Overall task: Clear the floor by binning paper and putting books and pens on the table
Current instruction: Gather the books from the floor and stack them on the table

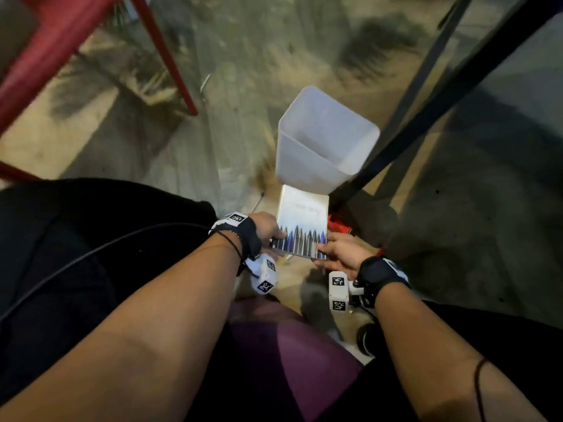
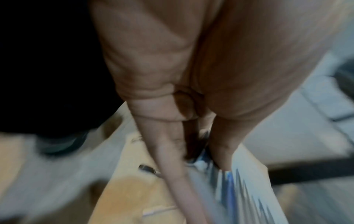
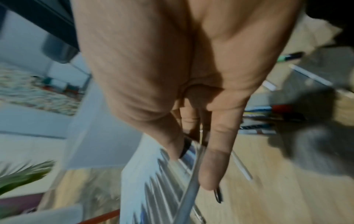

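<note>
**Both hands on the near edge of a thin book, low over the floor**

The book (image 1: 301,222) is held between the two hands just short of the translucent white bin (image 1: 323,141), its far edge reaching almost to the bin's base. The left hand (image 1: 265,228) pinches the near left corner, thumb on the cover and fingers (image 2: 172,159) running beneath. The right hand (image 1: 342,251) pinches the near right corner the same way, thumb on top, with a long finger (image 3: 214,159) laid along the edge. Neither hand is spread wide; both are narrowed onto the book.

Judging from its slim edge in the right wrist view, the book is light and fairly stiff across the cover, though a thin one may sag or fan open if carried by one corner. The cover looks glossy, so it may slide under dry fingertips. A steadier hold would likely be along the spine or with fingers well under the middle, thumb pressing down.

Just beyond the left fingers a pen (image 1: 257,202) lies on the wooden floor (image 1: 91,123); past the right fingers, more pens (image 3: 268,115) lie scattered. A red chair (image 1: 45,56) stands well off to the left, and a black table leg (image 1: 426,117) runs beside the bin.
</note>
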Tool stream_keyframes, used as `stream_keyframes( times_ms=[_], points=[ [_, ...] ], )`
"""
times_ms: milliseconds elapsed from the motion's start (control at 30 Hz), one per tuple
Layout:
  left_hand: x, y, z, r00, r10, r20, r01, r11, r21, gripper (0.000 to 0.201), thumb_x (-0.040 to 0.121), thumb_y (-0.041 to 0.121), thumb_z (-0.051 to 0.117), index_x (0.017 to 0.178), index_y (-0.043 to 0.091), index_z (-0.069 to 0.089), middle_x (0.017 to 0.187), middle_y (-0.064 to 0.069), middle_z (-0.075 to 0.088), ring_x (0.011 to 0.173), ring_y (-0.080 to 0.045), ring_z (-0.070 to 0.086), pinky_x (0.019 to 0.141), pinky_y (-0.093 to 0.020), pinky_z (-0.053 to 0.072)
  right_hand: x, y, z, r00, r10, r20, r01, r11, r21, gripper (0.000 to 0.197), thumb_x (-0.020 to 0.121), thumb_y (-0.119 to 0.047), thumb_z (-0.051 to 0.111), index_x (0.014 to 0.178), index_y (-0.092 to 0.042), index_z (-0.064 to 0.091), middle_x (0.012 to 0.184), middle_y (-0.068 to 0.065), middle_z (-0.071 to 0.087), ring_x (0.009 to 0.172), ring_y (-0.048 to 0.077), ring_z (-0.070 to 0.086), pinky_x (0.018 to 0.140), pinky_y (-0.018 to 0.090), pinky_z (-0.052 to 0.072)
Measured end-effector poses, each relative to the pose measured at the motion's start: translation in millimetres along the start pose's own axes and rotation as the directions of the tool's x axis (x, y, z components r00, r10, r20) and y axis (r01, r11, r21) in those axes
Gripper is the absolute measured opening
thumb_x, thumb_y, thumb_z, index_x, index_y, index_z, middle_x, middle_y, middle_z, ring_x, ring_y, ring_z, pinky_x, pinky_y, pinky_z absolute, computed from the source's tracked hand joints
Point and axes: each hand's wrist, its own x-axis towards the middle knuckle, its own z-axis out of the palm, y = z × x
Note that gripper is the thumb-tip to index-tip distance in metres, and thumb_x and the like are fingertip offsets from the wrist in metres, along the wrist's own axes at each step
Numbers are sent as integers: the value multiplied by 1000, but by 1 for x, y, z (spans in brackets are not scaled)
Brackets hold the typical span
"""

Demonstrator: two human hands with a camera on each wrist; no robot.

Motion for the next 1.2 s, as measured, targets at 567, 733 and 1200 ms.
stream_keyframes(
  times_ms=[567, 733, 1200],
  points=[
    [-293, 68, -81, 812, 559, 165, -567, 824, -3, 23, 90, 4, 70, 112, 10, 70, 90, -15, 66, 84, -26, 65, 77, -38, 59, -287, -98, 36, 750, -642, 159, 617, 766, 181, 38, 100, 1, 62, 135, -13, 52, 110, 12, 79, 55, 13, 63, 41, 21, 41],
    [-380, 102, -117, 664, 741, -98, -746, 666, -19, 27, 85, 8, 72, 111, 10, 68, 86, -17, 64, 72, -28, 62, 59, -25, 58, -348, -149, 71, 578, -801, 158, 766, 599, 234, 31, 102, -5, 64, 131, -15, 60, 89, 12, 68, 59, 14, 58, 44, 20, 45],
    [-387, 279, -203, 277, 898, -342, -635, 438, 636, 17, 92, 23, 67, 107, 23, 74, 77, -7, 70, 64, -15, 60, 64, -24, 51, -375, -340, 114, 463, -882, -86, 846, 469, -254, 23, 98, 9, 55, 118, -4, 55, 77, 14, 52, 55, 19, 49, 44, 24, 46]
  ],
)
